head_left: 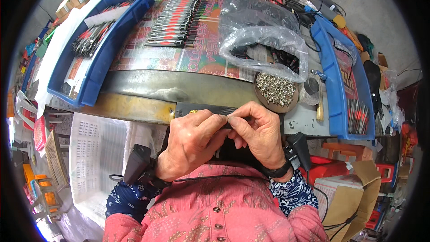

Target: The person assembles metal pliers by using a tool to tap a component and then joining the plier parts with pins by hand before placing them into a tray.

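Observation:
My left hand (193, 138) and my right hand (257, 126) meet at the table's near edge, fingertips nearly touching. Both are closed in a pinch around something small and dark, mostly hidden by the fingers, so its kind does not show. Just beyond my right hand, a round dish holds a heap of small shiny metal pieces (276, 88). Behind it lies an open clear plastic bag (264, 31) with black parts inside. Farther off, a row of slim pen-like tools (174, 17) with red and black bodies lies side by side on a printed sheet.
A long blue tray (96, 74) with more slim tools stands at left. At right, another blue tray (336, 103) holds similar ones. A white plastic basket (96, 152) sits below the table at left, a cardboard box (354, 197) at lower right. Black cables (309, 0) run across the back right.

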Available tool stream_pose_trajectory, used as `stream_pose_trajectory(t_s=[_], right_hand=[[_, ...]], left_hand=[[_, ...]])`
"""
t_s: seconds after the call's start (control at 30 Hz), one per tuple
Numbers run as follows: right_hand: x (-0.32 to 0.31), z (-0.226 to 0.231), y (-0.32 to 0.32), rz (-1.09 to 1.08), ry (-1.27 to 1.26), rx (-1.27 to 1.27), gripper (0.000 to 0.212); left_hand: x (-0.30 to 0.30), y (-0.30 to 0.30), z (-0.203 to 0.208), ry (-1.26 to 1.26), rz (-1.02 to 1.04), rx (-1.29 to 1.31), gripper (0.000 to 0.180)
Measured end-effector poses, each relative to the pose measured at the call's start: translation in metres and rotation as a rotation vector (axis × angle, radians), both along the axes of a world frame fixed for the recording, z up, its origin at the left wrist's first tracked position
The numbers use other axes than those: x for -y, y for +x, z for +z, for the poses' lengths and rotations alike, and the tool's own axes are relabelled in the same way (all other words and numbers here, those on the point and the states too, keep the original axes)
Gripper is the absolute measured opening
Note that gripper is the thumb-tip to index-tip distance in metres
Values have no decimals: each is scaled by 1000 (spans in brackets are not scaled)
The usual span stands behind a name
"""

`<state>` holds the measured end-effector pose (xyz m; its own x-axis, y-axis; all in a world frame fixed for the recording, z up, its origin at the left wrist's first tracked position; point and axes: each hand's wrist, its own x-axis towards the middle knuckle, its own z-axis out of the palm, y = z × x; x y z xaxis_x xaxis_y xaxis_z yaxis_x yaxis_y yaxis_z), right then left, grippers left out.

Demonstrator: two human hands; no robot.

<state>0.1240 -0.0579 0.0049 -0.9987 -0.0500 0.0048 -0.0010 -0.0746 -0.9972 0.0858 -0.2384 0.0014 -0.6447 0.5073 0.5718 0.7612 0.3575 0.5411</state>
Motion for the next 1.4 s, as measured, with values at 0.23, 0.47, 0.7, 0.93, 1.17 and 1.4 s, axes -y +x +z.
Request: stream_pose_trajectory(t_s=[0.23,0.47,0.7,0.93,1.17,1.4], right_hand=[[4,5,-4,-26,-10,-7,17],[-1,6,-14,-26,27,-70,34],[3,-7,-25,57,335,-260,17],[6,-15,-29,82,347,-293,13],[7,-13,-29,86,363,-311,13],[7,-11,-29,81,383,-351,13]], left_hand=[[3,-10,11,14,-21,-9,25],[26,-48,21,-121,78,-46,23],[59,-116,17,-186,314,-62,22],[82,-156,3,-240,258,-91,22],[75,-165,-5,-253,199,-122,24],[71,-176,-11,-274,198,-159,24]])
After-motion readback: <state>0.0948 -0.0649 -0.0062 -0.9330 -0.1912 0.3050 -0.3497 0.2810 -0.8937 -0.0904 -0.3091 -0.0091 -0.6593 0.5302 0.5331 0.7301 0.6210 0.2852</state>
